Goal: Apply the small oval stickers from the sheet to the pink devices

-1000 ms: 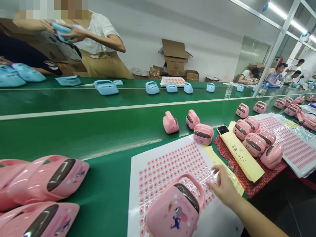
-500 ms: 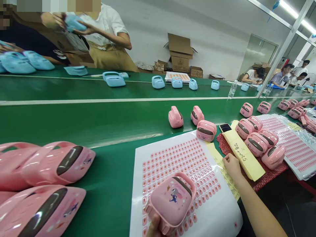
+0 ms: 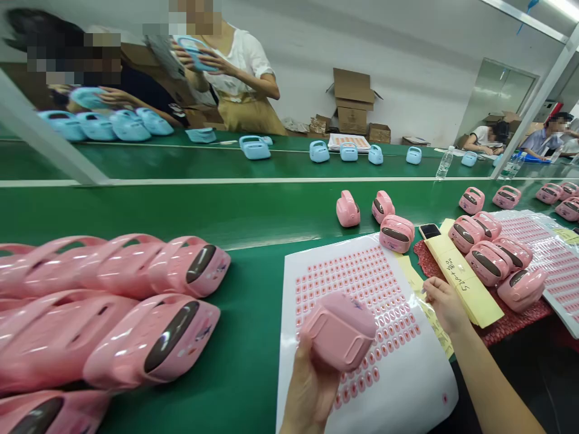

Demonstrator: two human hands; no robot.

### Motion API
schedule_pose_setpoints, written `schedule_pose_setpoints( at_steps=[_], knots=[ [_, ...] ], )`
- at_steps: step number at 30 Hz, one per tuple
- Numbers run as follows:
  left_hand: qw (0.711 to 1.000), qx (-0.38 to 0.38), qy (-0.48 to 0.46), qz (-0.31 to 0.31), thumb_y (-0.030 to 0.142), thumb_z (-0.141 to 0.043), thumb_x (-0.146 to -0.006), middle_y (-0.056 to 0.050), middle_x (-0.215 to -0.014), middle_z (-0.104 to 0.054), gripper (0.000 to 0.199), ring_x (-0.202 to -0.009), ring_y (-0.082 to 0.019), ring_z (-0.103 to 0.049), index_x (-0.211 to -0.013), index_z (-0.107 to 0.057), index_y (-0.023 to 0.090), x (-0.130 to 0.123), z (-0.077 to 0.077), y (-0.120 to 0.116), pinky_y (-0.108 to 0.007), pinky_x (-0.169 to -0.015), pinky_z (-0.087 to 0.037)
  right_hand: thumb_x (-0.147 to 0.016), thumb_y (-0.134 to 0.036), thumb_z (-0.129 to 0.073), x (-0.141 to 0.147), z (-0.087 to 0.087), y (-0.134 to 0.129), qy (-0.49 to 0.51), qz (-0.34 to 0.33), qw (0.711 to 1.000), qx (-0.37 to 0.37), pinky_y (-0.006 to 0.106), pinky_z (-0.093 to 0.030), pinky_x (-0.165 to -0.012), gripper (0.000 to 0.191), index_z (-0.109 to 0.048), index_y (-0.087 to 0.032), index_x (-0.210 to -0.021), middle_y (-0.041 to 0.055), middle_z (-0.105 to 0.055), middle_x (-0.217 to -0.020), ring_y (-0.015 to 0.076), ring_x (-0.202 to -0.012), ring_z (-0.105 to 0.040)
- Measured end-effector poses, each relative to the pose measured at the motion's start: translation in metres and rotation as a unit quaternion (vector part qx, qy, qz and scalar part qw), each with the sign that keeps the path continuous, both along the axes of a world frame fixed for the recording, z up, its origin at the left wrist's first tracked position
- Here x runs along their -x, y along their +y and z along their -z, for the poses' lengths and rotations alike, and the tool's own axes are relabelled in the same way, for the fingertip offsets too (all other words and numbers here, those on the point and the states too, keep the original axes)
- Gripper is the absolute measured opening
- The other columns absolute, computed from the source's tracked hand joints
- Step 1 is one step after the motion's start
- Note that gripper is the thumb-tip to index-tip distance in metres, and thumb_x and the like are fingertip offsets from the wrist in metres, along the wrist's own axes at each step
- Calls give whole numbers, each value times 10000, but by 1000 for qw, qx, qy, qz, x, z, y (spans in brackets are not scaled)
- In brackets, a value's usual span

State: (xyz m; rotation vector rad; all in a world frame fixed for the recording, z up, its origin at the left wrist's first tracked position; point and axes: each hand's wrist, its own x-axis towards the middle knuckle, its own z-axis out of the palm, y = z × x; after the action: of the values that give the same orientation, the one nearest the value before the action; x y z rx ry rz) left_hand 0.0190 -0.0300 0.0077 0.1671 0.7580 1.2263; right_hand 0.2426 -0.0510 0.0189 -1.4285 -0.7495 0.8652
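Here's the pink case point(image 3: 339, 331), held tilted above the sticker sheet point(image 3: 407, 392), the left hand point(image 3: 312, 386) gripping it with its fingers. Over by the yellow paper point(image 3: 411, 276), the right hand point(image 3: 446, 301) has its fingers pinched closed, perhaps on something too tiny to make out. Next move calls for a steady case, a light pinch.

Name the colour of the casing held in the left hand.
The casing in the left hand is pink, best seen in the head view.
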Motion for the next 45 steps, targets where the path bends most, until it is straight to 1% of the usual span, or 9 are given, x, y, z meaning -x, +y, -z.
schedule_pose_setpoints(
  at_steps=[3, 7, 13, 23, 32, 36, 39, 41, 45],
  knots=[
    [998, -41, 48, 17, 418, -743, -658, -61, -1096, -689, 615, -1059, -278, -600, -1223, -557, 262, -8, -8, -3, -341, -826, -526, -606, -460, -674, 40, -24, -7, 17, -89, 995, -28, 273, -385, -596, 298, -528, -202, -579, -31, -480, -583, 127, -580, -441],
    [995, -62, 77, 23, 448, -740, -661, -56, -1170, -639, 631, -1081, -274, -580, -1234, -526, 295, -13, -11, -11, -333, -807, -527, -647, -410, -650, 74, -43, -7, -53, -181, 982, -22, 283, -353, -597, 239, -558, -197, -587, -24, -469, -633, 124, -578, -403],
    [989, -63, 130, -24, 499, -767, -599, -36, -1109, -634, 640, -936, -240, -637, -1174, -548, 325, -16, -17, -21, -334, -759, -535, -659, -372, -607, 79, -43, -1, -117, -191, 974, -4, 293, -367, -628, 195, -566, -204, -571, -30, -402, -651, 133, -603, -394],
    [990, -61, 124, -32, 478, -748, -636, -46, -1112, -636, 599, -914, -224, -639, -1176, -551, 310, -16, -14, -22, -330, -762, -533, -684, -267, -618, 86, -38, -3, -164, -168, 972, -31, 268, -417, -583, 131, -574, -202, -579, -29, -405, -661, 122, -584, -400],
    [995, -56, 75, -22, 372, -740, -692, -38, -1020, -687, 572, -910, -226, -653, -1219, -536, 289, -13, -17, -23, -325, -779, -529, -784, -222, -551, 101, -25, -9, -263, -106, 948, -147, 278, -473, -578, 124, -535, -215, -661, 13, -450, -761, 148, -664, -481],
    [998, -29, 43, -43, 357, -630, -800, -43, -995, -699, 409, -901, -202, -651, -1190, -577, 244, -16, -18, -20, -313, -802, -524, -847, -249, -502, 101, -24, -13, -239, -91, 938, -234, 294, -483, -613, 134, -536, -216, -721, 32, -491, -779, 167, -719, -521],
    [999, 4, 21, -41, 343, -450, -904, -70, -936, -720, 360, -845, -209, -668, -1211, -572, 198, -11, -21, -18, -362, -799, -531, -911, -263, -397, 87, -12, -22, -199, -82, 946, -240, 316, -506, -700, 155, -545, -223, -888, 47, -575, -847, 178, -812, -583],
    [1000, 11, -12, -18, 356, -386, -926, -85, -915, -731, 401, -838, -239, -678, -1267, -525, 198, -1, -19, -17, -432, -800, -530, -914, -252, -385, 74, 8, -31, -239, -112, 942, -207, 358, -510, -796, 196, -528, -221, -1044, 74, -629, -951, 194, -910, -611],
    [998, -4, -67, -7, 295, -488, -886, -45, -960, -742, 473, -807, -241, -696, -1351, -407, 326, 30, 5, -17, -476, -808, -521, -841, -223, -492, 56, 58, -52, -418, -245, 865, -135, 439, -488, -919, 427, -457, -185, -1265, 143, -617, -1185, 258, -1108, -575]
  ],
)
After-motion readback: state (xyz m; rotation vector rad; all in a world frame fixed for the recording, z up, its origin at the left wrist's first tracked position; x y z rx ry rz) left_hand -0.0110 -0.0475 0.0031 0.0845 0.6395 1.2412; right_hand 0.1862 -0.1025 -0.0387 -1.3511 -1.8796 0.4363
